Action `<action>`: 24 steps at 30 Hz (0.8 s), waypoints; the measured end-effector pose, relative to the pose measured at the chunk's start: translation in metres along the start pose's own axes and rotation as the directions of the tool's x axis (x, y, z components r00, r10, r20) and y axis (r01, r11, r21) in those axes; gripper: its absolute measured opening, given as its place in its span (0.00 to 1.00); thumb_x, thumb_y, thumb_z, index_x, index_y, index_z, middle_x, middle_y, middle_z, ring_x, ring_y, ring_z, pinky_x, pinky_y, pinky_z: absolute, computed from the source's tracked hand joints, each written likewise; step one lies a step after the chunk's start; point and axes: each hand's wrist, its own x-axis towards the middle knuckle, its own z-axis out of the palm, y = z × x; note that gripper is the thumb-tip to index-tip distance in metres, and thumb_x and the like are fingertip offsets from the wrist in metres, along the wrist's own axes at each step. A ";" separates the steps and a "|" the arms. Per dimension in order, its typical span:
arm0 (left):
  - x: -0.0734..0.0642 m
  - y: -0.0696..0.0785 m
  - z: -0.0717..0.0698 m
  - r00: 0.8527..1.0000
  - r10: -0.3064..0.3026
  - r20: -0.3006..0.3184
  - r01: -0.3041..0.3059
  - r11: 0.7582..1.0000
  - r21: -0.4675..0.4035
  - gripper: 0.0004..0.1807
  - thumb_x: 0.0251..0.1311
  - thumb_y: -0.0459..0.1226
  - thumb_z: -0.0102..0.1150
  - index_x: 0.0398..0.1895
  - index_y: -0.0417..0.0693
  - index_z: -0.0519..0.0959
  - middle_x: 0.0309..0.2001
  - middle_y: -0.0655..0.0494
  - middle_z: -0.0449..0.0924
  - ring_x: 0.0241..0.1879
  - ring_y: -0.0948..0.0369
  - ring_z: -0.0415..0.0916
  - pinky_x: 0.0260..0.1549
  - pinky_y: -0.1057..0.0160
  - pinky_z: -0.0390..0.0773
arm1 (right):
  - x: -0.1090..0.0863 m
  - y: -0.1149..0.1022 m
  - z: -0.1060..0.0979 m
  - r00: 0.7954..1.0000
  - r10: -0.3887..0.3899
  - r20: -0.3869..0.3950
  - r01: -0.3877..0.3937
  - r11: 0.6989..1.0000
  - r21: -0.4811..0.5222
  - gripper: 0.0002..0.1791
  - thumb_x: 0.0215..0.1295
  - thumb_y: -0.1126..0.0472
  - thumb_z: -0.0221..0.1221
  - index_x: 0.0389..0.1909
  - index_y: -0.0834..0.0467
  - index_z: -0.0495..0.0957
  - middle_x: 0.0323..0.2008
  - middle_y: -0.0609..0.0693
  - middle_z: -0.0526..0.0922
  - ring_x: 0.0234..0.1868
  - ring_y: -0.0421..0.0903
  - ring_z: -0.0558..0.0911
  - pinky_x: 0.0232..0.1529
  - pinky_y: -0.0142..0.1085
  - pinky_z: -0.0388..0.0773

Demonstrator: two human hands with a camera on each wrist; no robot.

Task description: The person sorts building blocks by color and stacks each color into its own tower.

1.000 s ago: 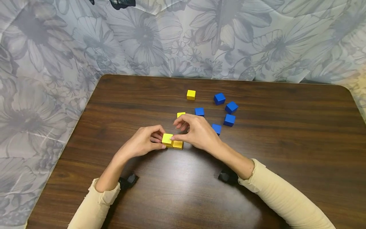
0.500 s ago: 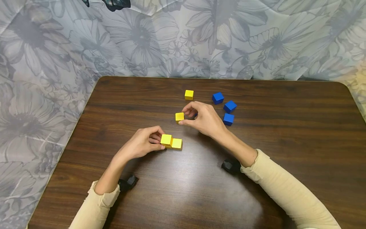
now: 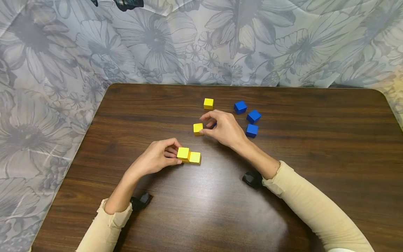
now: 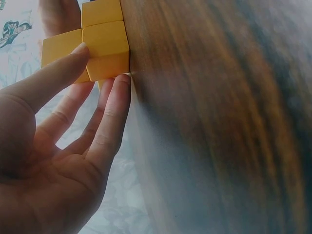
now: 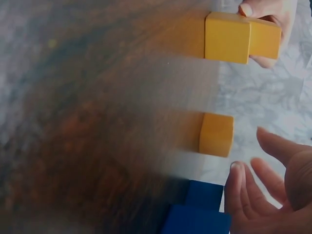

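In the head view, two yellow cubes sit side by side, and another yellow cube is stacked on the left one. My left hand holds this small stack from the left. The left wrist view shows its thumb across the seam between the upper cube and the lower cube. Beyond the stack, my right hand is beside a lone yellow cube. Its thumb tip overlaps that cube's corner in the head view. In the right wrist view, thumb and fingers stand apart from the cube, holding nothing.
Farther back on the wooden table lies another yellow cube. Three blue cubes lie right of my right hand. One more blue cube is mostly hidden behind its fingers. A floral cloth hangs behind the table.
My right hand has left the stack and moved away from me to the lone yellow cube. Since half a second ago its fingers have spread slightly. My left hand stays on the stack.
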 end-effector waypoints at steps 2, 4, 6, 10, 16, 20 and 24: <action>0.000 0.000 0.000 1.000 0.003 -0.001 -0.003 1.000 0.002 0.16 0.52 0.29 0.74 0.41 0.48 0.79 0.42 0.52 0.81 0.42 0.58 0.82 0.42 0.68 0.83 | 0.001 0.000 0.001 1.000 0.012 0.007 -0.012 1.000 -0.002 0.22 0.55 0.59 0.74 0.50 0.60 0.83 0.46 0.51 0.85 0.39 0.44 0.85 0.39 0.37 0.83; 0.000 0.000 0.000 1.000 0.004 -0.002 -0.004 1.000 0.003 0.16 0.51 0.29 0.74 0.41 0.48 0.79 0.42 0.52 0.81 0.42 0.58 0.82 0.42 0.68 0.83 | 0.002 0.001 0.002 0.999 0.028 0.015 -0.028 1.000 -0.003 0.22 0.55 0.59 0.74 0.51 0.59 0.83 0.47 0.51 0.85 0.39 0.44 0.85 0.37 0.36 0.83; 0.000 -0.001 0.000 1.000 0.003 -0.002 -0.003 1.000 0.002 0.16 0.51 0.29 0.74 0.41 0.48 0.79 0.42 0.52 0.81 0.42 0.58 0.82 0.42 0.68 0.83 | 0.003 0.001 0.003 0.999 0.044 0.028 -0.044 0.999 -0.007 0.22 0.56 0.59 0.74 0.52 0.59 0.83 0.47 0.51 0.85 0.38 0.42 0.85 0.34 0.35 0.82; 0.000 -0.001 0.000 1.000 -0.002 -0.002 0.002 1.000 -0.003 0.16 0.51 0.29 0.75 0.41 0.48 0.79 0.42 0.52 0.81 0.42 0.58 0.82 0.42 0.68 0.83 | 0.005 0.001 0.005 0.995 0.073 0.066 -0.073 0.997 -0.010 0.22 0.57 0.61 0.73 0.53 0.59 0.83 0.46 0.51 0.86 0.34 0.40 0.85 0.28 0.33 0.81; 0.000 -0.001 0.000 1.000 -0.003 0.000 0.003 1.000 0.003 0.16 0.51 0.29 0.75 0.41 0.48 0.79 0.42 0.52 0.81 0.43 0.58 0.82 0.43 0.68 0.83 | 0.005 0.000 0.007 0.993 0.084 0.079 -0.082 0.996 -0.027 0.20 0.57 0.61 0.72 0.51 0.59 0.84 0.42 0.50 0.87 0.30 0.39 0.84 0.24 0.32 0.79; 0.000 -0.001 0.000 1.000 -0.001 -0.002 0.001 1.000 0.004 0.16 0.51 0.30 0.75 0.41 0.48 0.79 0.42 0.52 0.81 0.43 0.59 0.82 0.43 0.68 0.83 | 0.005 -0.001 0.007 0.990 0.100 0.096 -0.100 0.995 -0.003 0.17 0.58 0.63 0.71 0.49 0.60 0.83 0.33 0.50 0.87 0.23 0.38 0.83 0.21 0.32 0.80; 0.000 -0.001 -0.001 1.000 0.012 -0.006 -0.012 1.000 0.005 0.16 0.51 0.29 0.75 0.41 0.47 0.79 0.42 0.52 0.82 0.42 0.58 0.82 0.42 0.67 0.83 | 0.006 -0.002 0.008 0.988 0.108 0.113 -0.110 0.994 0.014 0.16 0.59 0.65 0.70 0.48 0.61 0.83 0.30 0.51 0.87 0.19 0.38 0.82 0.18 0.32 0.80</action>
